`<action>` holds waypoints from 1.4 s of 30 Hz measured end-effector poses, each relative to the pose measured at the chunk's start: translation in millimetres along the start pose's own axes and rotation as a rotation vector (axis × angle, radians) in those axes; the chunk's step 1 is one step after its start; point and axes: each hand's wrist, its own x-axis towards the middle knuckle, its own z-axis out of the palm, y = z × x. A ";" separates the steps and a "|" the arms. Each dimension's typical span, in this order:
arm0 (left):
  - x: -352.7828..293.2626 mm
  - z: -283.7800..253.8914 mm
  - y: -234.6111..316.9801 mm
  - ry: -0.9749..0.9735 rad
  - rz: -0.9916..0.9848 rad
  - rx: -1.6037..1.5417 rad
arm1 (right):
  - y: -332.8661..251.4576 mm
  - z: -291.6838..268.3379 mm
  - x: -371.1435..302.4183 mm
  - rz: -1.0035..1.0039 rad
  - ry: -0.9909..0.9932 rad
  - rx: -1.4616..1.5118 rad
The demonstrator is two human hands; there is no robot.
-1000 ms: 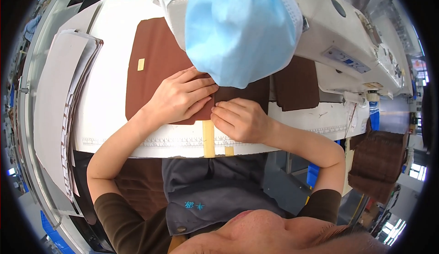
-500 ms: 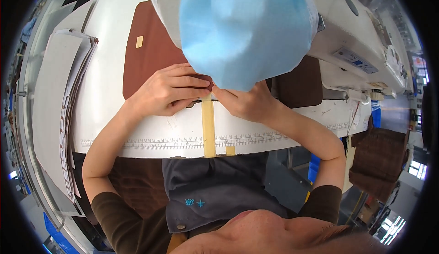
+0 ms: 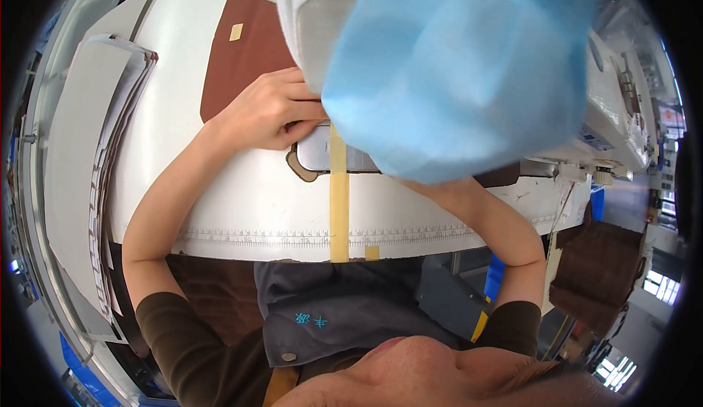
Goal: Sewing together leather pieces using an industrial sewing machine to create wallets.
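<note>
A brown fabric panel with a small yellow tape patch lies flat on the white sewing table. My left hand is at the panel's near edge, its fingers bent together and the thumb tucked below them. Its fingertips go out of sight behind a light blue cloth. That cloth also covers my right hand; only the wrist and forearm show below it. Between the hands a metal plate of the sewing machine is exposed, crossed by a yellow tape strip.
A stack of papers lies along the table's left side. The white sewing machine body stands at the right. A printed ruler runs along the near edge. Dark brown fabric hangs at the lower right.
My left hand has shifted away from me, and the metal plate is now uncovered. The blue cloth looks larger and further right, hiding my right hand, whose fingers showed earlier.
</note>
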 end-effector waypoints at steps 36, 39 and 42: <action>-76.5 -85.3 -52.5 0.608 -0.975 0.271 | -104.1 18.8 -27.2 0.139 0.086 0.316; -101.3 -93.2 42.9 0.739 -1.026 -0.113 | -122.9 42.0 3.4 0.226 0.073 0.489; -127.4 -95.3 111.2 0.898 -1.039 -0.350 | -161.0 71.6 21.3 0.312 -0.075 0.720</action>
